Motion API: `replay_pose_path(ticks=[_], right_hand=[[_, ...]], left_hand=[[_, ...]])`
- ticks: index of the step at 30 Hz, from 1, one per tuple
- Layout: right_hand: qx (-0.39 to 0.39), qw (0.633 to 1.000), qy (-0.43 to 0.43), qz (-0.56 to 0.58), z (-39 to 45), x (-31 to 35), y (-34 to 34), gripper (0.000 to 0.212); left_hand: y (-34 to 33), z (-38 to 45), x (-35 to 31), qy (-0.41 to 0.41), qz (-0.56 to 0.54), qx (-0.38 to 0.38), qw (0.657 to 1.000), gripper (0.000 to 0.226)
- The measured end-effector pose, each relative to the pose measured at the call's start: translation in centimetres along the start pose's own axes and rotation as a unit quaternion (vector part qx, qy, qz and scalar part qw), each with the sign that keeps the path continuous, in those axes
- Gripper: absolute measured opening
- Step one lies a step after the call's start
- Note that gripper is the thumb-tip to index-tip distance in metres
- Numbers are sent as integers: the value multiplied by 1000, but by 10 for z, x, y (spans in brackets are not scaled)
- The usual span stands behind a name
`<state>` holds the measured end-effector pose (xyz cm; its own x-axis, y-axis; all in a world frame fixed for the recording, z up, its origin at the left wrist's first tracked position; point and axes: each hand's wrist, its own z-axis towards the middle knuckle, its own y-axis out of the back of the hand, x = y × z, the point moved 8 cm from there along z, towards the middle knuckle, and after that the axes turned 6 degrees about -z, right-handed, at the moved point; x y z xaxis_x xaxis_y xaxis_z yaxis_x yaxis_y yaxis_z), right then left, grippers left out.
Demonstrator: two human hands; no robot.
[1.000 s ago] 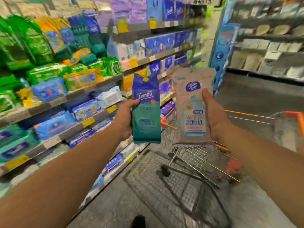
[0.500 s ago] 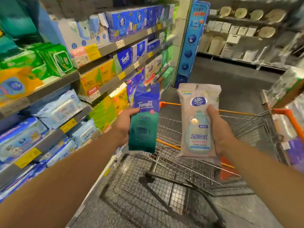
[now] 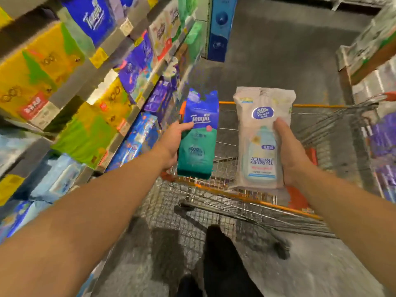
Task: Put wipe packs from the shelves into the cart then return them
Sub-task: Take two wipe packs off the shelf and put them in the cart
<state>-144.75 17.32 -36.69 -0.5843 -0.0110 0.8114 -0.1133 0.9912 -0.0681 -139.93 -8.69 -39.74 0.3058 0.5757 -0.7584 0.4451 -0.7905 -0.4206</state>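
Two wipe packs in hand, both held above the cart [image 3: 252, 105], neither set down yet.

Blue-green pack [image 3: 198, 133]: left hand [image 3: 171, 144] grips its left edge, thumb across the front near the logo, fingers hidden behind. It hangs over the cart's near left corner, clear of the wire. Long axis close to upright, blue end up, green end down, printed face toward the camera, top tipped slightly away.

White pack [image 3: 260, 138]: right hand [image 3: 288, 155] grips its right edge, thumb pressed on the front, other fingers out of sight behind. It sits over the near rail, just right of the first pack, the two apart and not touching. Long axis upright as well, logo at top, face to the camera, lower seam level with the orange rail.

Progress, as a judgement: early. Packs are off the shelves [image 3: 132, 82] and brought to the cart, but the drop is not done. The visible part of the basket shows nothing lying in it; the floor of it is partly hidden behind the packs. Left to do: lower both in, release, then lift them out and put them back on the shelves at left.

Shelving stands close on the left, packed with tissue and wipe goods, blurred. More stock at far right. Dark trouser leg [image 3: 222, 260] below.
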Motion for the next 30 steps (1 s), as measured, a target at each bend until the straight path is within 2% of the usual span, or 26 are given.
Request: replay_pose_path(ticks=[5,8,11,14,17,19,21,24,27,30], right_hand=[[54,997,-56,6,84,-22,-18,61],[90,991,-94,-17,129,-53,-28,53],[125,982,-137,-25,160,-89,-39,34],[140,971,-192,-19,182,-133,-56,33],[136,964,-230,-6,202,-175,-74,30],[140,958,-251,0,211,-200,-88,30],[142,955,-261,7,223,-222,-101,31],[137,953,-271,22,239,-250,-116,33],[134,952,-274,36,252,-271,-127,33],[130,950,-282,35,264,-288,-134,33]], left_hand=[[1,73,36,32,27,-45,998,15],[16,103,65,69,40,-75,994,7],[36,126,99,126,42,-88,987,13],[60,143,128,173,84,-115,975,13],[88,168,164,226,151,-101,957,46],[101,183,177,227,187,-100,951,34],[109,193,180,220,273,-107,930,25],[123,206,183,215,418,-135,872,40],[139,214,191,214,479,-164,835,47],[153,220,203,234,499,-188,813,55]])
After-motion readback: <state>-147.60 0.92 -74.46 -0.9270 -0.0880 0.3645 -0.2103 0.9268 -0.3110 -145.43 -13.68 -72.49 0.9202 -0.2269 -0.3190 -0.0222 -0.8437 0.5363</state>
